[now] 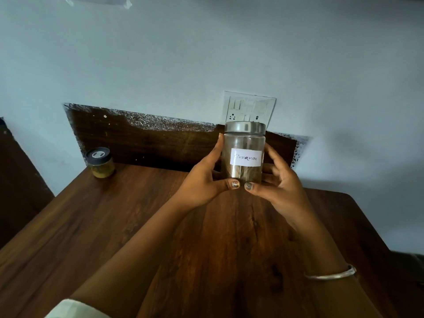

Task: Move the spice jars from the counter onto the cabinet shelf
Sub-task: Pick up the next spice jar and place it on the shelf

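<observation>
A clear glass jar (243,143) with a metal lid and a white label reading "Cinnamon" is held upright above the wooden counter (160,226), in front of the wall. My left hand (204,180) grips its left side and my right hand (280,180) its right side, both thumbs pressed on the lower front. Brown pieces fill the jar's bottom. A small jar (101,162) with a black lid and yellow powder stands at the counter's far left corner. No cabinet shelf is in view.
A pale blue wall rises behind the counter, with a white switch and socket plate (250,107) just behind the held jar. A dark wooden backboard (149,138) runs along the counter's back edge. A dark panel (16,180) stands at the left.
</observation>
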